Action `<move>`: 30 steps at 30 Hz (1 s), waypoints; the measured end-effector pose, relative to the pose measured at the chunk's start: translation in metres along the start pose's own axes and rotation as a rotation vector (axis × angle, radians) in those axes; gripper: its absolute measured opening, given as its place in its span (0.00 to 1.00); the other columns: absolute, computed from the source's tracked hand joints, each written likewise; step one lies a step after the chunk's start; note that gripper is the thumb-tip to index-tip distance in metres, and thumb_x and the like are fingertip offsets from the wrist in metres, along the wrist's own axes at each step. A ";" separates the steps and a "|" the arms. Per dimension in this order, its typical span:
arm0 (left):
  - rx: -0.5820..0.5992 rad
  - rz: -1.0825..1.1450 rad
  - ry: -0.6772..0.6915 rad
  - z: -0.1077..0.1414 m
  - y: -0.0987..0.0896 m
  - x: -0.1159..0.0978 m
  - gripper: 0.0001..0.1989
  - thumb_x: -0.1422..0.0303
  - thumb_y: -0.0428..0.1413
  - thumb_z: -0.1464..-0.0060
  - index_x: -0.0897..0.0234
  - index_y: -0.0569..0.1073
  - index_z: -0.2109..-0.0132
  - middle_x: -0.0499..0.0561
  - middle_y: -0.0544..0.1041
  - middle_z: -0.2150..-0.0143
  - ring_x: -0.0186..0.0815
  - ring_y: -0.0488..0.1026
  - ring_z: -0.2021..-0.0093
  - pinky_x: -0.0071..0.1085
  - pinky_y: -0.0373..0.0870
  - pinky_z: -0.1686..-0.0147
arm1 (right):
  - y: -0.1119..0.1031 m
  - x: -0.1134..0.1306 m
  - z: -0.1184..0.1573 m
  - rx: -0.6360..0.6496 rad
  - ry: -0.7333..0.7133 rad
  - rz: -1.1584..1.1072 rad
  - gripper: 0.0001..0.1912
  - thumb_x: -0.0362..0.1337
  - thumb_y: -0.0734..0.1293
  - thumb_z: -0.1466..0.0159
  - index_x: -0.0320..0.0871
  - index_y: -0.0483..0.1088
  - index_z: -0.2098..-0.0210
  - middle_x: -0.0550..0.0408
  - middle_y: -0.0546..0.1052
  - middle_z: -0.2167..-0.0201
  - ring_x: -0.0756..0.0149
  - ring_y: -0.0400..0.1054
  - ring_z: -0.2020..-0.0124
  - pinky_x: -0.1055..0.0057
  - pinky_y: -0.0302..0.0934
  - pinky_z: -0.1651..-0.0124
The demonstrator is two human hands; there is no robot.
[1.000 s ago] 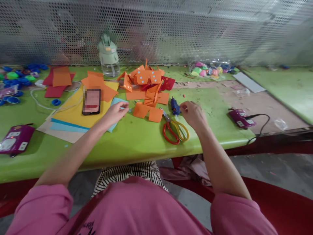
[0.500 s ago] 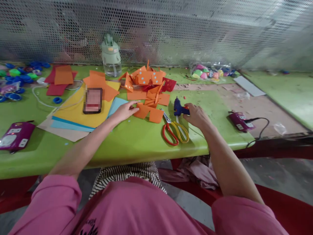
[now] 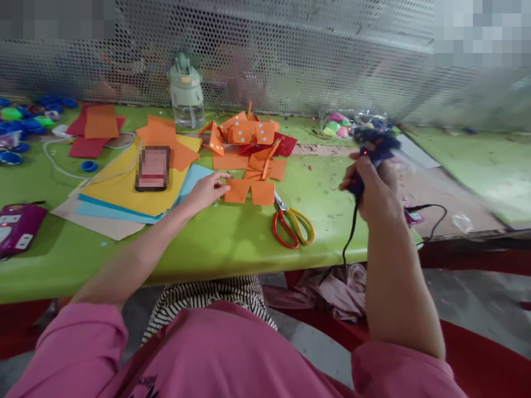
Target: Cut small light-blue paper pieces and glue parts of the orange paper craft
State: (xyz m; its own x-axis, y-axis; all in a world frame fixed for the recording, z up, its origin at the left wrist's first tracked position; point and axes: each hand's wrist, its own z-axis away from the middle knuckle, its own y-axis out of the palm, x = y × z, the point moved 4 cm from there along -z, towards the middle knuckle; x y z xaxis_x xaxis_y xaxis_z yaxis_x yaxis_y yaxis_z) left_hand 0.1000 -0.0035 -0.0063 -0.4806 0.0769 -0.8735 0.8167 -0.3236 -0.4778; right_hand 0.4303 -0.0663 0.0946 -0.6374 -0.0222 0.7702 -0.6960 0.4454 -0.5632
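My right hand (image 3: 375, 190) is closed around the grip of a dark blue hot glue gun (image 3: 357, 182), raised above the right part of the table; its front end is blurred. A black cord hangs from its grip. My left hand (image 3: 206, 192) rests on the table with fingers loosely curled and apart, its fingertips at the left edge of a notched orange paper piece (image 3: 262, 193). Just right of that piece lie scissors (image 3: 285, 228) with one red and one yellow handle. Behind it is a pile of folded orange papers (image 3: 243, 131), some with pale blue squares.
A phone (image 3: 152, 168) lies on yellow sheets (image 3: 110, 185) at left. A water bottle (image 3: 186, 94) stands by the perforated metal screen (image 3: 265, 50). Blue rings (image 3: 31, 127) and a purple power box (image 3: 20, 228) are far left. A plastic bag of colourful pieces (image 3: 338, 124) lies back right.
My right hand has picked up the glue gun from the table and carried it up and to the right. My left hand stays beside the orange paper, while the view has shifted slightly.
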 end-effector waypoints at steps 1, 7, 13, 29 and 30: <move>0.014 -0.008 -0.008 0.000 0.001 0.002 0.20 0.66 0.56 0.42 0.64 0.73 0.43 0.49 0.79 0.63 0.30 0.72 0.73 0.27 0.67 0.69 | 0.011 0.001 0.014 0.107 0.090 -0.224 0.18 0.49 0.59 0.34 0.43 0.67 0.53 0.51 0.71 0.68 0.68 0.64 0.75 0.66 0.62 0.69; 0.014 0.064 0.005 -0.003 0.003 0.010 0.18 0.65 0.59 0.46 0.65 0.75 0.48 0.51 0.81 0.63 0.31 0.73 0.71 0.27 0.67 0.68 | 0.077 0.018 0.103 0.540 0.132 -0.221 0.30 0.64 0.63 0.39 0.44 0.73 0.57 0.55 0.75 0.73 0.68 0.67 0.75 0.70 0.62 0.73; -0.027 0.130 -0.039 -0.007 0.006 0.016 0.15 0.64 0.59 0.48 0.66 0.75 0.53 0.51 0.81 0.64 0.31 0.75 0.70 0.27 0.68 0.68 | 0.117 0.018 0.108 0.526 0.068 -0.163 0.31 0.65 0.61 0.38 0.42 0.74 0.61 0.50 0.78 0.68 0.65 0.70 0.71 0.68 0.66 0.67; -0.084 0.267 0.062 0.000 0.007 0.006 0.08 0.66 0.62 0.48 0.64 0.74 0.63 0.47 0.79 0.69 0.30 0.74 0.71 0.25 0.66 0.70 | 0.131 0.019 0.102 0.464 -0.044 0.102 0.33 0.66 0.58 0.37 0.43 0.75 0.64 0.50 0.78 0.73 0.62 0.71 0.71 0.67 0.63 0.66; -0.085 0.267 0.070 0.000 0.007 0.006 0.08 0.66 0.62 0.48 0.64 0.74 0.63 0.47 0.79 0.69 0.30 0.74 0.71 0.25 0.66 0.70 | 0.131 0.019 0.102 0.462 -0.045 0.106 0.33 0.66 0.58 0.37 0.43 0.75 0.64 0.50 0.78 0.73 0.62 0.71 0.71 0.67 0.63 0.66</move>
State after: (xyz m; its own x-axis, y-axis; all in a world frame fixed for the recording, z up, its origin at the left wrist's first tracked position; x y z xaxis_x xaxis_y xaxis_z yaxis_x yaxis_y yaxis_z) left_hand 0.1028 -0.0055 -0.0145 -0.2244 0.0654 -0.9723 0.9366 -0.2609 -0.2337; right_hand 0.2936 -0.0996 0.0047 -0.7191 -0.0414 0.6936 -0.6943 0.0023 -0.7197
